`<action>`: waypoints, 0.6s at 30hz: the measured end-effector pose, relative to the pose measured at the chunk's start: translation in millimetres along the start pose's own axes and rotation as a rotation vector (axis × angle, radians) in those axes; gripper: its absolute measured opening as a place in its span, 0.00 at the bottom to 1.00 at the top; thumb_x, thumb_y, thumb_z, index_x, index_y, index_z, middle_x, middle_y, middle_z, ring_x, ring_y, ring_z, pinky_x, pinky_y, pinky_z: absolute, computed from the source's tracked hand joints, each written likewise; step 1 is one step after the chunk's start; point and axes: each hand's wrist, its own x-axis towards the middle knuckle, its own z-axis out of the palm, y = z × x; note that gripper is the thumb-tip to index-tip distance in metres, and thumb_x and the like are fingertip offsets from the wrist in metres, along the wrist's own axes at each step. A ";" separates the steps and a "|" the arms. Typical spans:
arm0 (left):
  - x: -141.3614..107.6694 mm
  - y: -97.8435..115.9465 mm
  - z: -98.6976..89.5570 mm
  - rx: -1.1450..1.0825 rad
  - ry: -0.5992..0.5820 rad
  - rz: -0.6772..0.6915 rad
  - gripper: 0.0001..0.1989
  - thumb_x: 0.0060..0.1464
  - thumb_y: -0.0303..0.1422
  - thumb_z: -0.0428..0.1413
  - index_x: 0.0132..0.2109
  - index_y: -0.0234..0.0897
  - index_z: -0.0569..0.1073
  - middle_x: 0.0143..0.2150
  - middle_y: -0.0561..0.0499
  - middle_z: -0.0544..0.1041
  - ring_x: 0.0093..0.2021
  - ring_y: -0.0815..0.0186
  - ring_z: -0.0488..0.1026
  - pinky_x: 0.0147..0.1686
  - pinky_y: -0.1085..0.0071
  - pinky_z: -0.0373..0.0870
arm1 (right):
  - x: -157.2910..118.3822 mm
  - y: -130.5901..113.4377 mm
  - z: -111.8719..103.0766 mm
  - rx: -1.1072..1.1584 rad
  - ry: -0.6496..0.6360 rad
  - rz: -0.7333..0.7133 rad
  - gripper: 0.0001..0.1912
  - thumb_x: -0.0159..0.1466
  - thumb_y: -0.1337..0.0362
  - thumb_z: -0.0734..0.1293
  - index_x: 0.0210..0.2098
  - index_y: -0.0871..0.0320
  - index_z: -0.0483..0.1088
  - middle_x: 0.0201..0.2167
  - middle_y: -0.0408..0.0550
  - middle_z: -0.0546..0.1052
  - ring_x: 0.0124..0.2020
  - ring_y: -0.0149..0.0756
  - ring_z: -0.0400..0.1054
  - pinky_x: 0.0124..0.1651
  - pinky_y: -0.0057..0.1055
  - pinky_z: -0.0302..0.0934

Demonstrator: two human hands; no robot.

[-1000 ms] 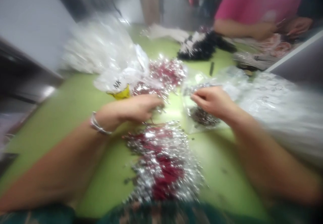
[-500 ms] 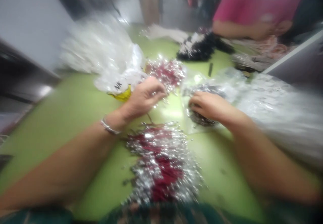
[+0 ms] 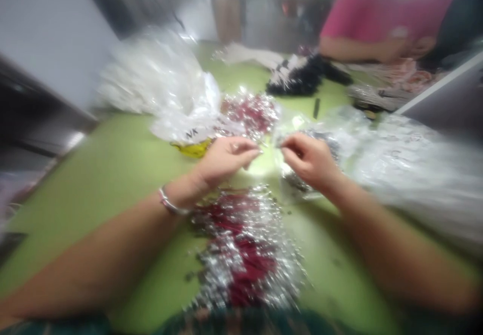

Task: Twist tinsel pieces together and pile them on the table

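My left hand (image 3: 228, 159) is pinched shut over the middle of the green table, fingertips pointing right; whatever it holds is too small and blurred to name. Facing it, a short gap away, my right hand (image 3: 311, 159) also pinches, and its contents cannot be made out. Under and beside the right hand lies a clear plastic bag (image 3: 289, 184) with small dark metallic pieces (image 3: 302, 181). Closer to me spreads a pile of dark red cords with silvery ends (image 3: 252, 259). A smaller red and silver heap (image 3: 254, 111) sits just beyond my hands.
White plastic bags (image 3: 151, 83) bulge at the back left, one marked NK with a yellow part (image 3: 192, 149). More plastic (image 3: 411, 159) covers the right side. Black and white strands (image 3: 296, 76) lie farther back. A person in a pink top (image 3: 388, 13) works across the table (image 3: 113, 174).
My right hand has lifted from the metallic pieces in the clear bag and come up toward my left hand. The left hand has shifted slightly right and nearer to me.
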 end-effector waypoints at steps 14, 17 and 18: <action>-4.3 -10.8 5.3 0.491 0.145 0.662 0.08 0.57 0.31 0.56 0.31 0.33 0.77 0.25 0.50 0.77 0.25 0.72 0.69 0.28 0.73 0.67 | -8.7 -15.1 7.8 0.216 -0.103 -0.075 0.06 0.62 0.66 0.65 0.30 0.59 0.73 0.24 0.43 0.75 0.25 0.29 0.65 0.30 0.28 0.58; -5.1 -12.2 5.1 0.629 0.134 0.833 0.12 0.59 0.35 0.55 0.29 0.34 0.76 0.24 0.49 0.76 0.25 0.70 0.68 0.28 0.71 0.66 | -8.8 -21.1 7.5 0.263 -0.147 0.017 0.08 0.62 0.67 0.66 0.26 0.59 0.72 0.22 0.42 0.74 0.24 0.28 0.65 0.30 0.28 0.58; -4.5 -12.3 4.5 0.648 0.127 0.846 0.13 0.59 0.35 0.55 0.29 0.34 0.76 0.24 0.49 0.76 0.25 0.70 0.68 0.28 0.71 0.66 | -8.3 -22.0 7.9 0.277 -0.150 0.042 0.08 0.62 0.67 0.66 0.26 0.60 0.72 0.21 0.42 0.74 0.24 0.28 0.65 0.30 0.28 0.58</action>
